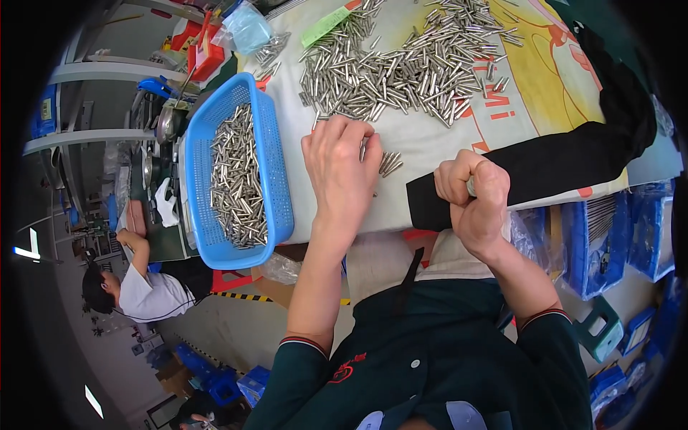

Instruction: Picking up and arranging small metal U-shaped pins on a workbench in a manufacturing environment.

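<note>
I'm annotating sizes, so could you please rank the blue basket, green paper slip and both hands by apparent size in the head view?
1. Blue basket
2. Left hand and right hand: too alike to rank
3. Green paper slip

Perforated basket [269,143] at left, metal pins [240,179] in it. Main pin pile [408,75] at the far side of the tablecloth [288,107], paper slip [326,27] at its left. Small pin cluster [390,164] between left hand [339,161] and right hand [479,188]. Cloth strip [566,161] at right.
</note>
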Motion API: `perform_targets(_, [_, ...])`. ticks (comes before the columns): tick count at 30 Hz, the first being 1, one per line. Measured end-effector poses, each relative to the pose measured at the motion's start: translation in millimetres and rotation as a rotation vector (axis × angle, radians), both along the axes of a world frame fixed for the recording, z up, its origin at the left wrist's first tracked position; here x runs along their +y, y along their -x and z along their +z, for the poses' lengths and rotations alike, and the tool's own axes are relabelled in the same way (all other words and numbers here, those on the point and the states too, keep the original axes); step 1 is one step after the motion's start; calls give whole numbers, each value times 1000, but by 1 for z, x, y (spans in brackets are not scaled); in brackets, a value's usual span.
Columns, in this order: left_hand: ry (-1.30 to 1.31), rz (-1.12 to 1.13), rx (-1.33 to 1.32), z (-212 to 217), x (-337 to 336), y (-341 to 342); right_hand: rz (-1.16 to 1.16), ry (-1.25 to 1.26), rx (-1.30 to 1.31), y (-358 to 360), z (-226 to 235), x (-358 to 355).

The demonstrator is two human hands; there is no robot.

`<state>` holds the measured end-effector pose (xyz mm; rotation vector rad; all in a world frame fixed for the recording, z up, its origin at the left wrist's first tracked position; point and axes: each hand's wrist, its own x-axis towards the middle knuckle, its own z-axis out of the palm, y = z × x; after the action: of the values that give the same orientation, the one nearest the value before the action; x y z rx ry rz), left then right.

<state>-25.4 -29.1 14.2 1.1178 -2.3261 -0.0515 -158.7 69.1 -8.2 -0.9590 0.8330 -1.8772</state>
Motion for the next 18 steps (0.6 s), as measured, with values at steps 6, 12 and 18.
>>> perform_targets(6, [38,21,-28,-14,-25,21,6,9,-25,-1,0,0])
perform_targets(12, [-13,-23,-72,-11,-26,20,-4,18,-44,0,1,-1])
perform_targets(18, [81,-239,-176,-8,-27,26,-15,0,-23,0,1,-1])
